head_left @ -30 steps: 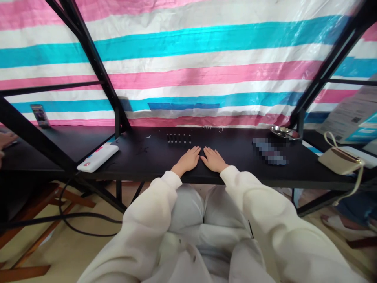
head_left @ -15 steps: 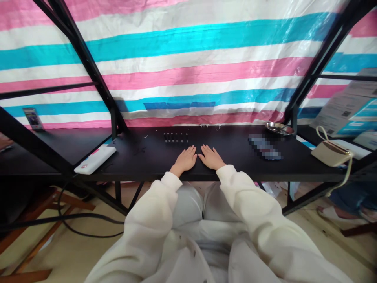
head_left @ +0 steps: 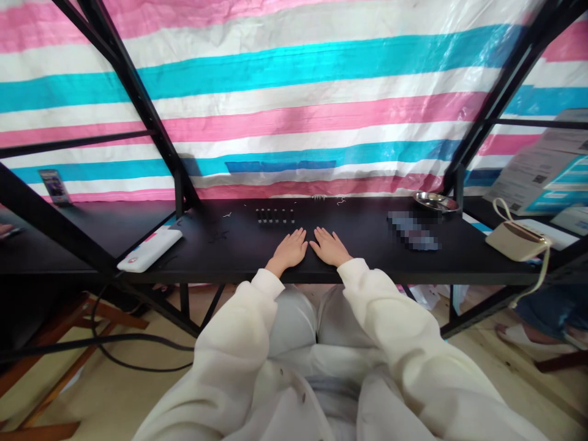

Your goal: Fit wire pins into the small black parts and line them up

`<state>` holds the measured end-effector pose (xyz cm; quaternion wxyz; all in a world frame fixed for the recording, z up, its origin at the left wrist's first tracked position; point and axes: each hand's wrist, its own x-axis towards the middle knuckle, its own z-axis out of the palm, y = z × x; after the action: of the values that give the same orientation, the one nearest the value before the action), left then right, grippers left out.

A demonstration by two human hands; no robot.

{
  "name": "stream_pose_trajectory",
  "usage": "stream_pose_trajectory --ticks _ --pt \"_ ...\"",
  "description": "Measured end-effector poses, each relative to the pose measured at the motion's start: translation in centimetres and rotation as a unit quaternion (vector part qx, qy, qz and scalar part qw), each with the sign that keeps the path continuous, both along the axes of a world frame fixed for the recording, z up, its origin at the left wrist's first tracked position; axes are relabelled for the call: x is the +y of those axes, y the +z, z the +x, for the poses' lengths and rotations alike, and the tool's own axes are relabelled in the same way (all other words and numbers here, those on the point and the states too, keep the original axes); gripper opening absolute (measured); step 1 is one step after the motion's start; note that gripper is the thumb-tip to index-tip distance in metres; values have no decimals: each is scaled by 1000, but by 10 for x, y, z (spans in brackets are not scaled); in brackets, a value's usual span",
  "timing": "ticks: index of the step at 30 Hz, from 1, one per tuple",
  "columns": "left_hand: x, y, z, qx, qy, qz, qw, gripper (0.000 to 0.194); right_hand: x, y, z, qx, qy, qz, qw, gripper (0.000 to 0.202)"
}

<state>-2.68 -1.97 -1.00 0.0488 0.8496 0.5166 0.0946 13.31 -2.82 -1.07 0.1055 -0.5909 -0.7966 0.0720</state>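
My left hand (head_left: 291,248) lies flat, palm down, near the front edge of the black table (head_left: 239,254). Beside it, a small gap apart, my right hand (head_left: 329,245) rests the same way. Both hands hold nothing. Just behind my left hand stands a row of several small dark cylinders with light ends (head_left: 276,215). Farther back, at the table's rear edge, sit several tiny light pieces (head_left: 318,197) and a curly white scrap (head_left: 340,201).
A white power bank (head_left: 150,250) lies at the left. To the right are a blurred flat item (head_left: 413,231), a shiny metal dish (head_left: 436,201) and a beige pouch (head_left: 517,240). Black frame posts flank the table; a person's leg shows at far right.
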Motion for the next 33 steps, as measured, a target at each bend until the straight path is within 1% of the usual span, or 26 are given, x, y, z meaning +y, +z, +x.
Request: stream_pose_trajectory --ticks 10,17,29,33 --pt "-1 3 0 5 1 -11 1000 55 0 1 0 0 -1 -5 1000 59" --pt "0 1 0 4 -2 -2 1000 53 1 -1 0 -3 1 2 1000 59" --pt "1 0 -1 8 -2 -1 1000 54 1 -1 0 1 0 3 1000 59" --pt "2 -2 -1 -10 -5 0 1000 53 1 -1 -1 1 1 2 1000 59"
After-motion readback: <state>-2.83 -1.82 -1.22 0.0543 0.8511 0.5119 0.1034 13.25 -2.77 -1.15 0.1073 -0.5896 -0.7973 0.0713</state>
